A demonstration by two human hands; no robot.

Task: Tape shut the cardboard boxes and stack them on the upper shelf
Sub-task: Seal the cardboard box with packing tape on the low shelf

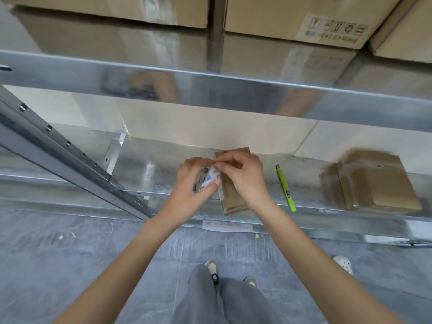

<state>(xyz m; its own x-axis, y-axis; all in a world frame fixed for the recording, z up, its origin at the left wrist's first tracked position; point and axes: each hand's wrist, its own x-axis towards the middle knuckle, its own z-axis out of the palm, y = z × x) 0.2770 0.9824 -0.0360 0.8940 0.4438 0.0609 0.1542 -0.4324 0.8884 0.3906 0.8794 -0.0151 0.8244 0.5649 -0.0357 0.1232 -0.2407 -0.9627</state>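
A small brown cardboard box lies on the lower metal shelf, straight in front of me. My left hand grips a roll of tape with a printed white core, just left of the box. My right hand hovers over the box, and its fingertips pinch at the roll's edge near the top. A second, wider cardboard box sits further right on the same shelf. The upper shelf crosses the view above, with large cardboard boxes on it.
A lime-green utility knife lies on the lower shelf between the two small boxes. A slanted grey shelf upright runs down at the left. Below are grey floor, my legs and shoes, and another person's white shoe.
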